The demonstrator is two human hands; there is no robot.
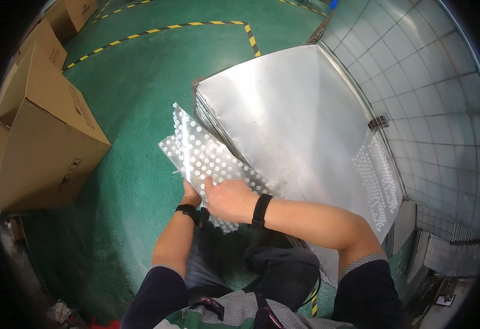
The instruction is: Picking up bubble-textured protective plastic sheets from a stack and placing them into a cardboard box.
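The see-through, shiny sheets have lots of little round white dots all over them. There seem to be two sheets, one partly on top of the other and turned a different way, so their corners stick out. One corner points up and away, and another points left. A bright streak of light shines on them. The left hand is at the near edge, and the right hand is over the top. More dots peek out below the right hand.
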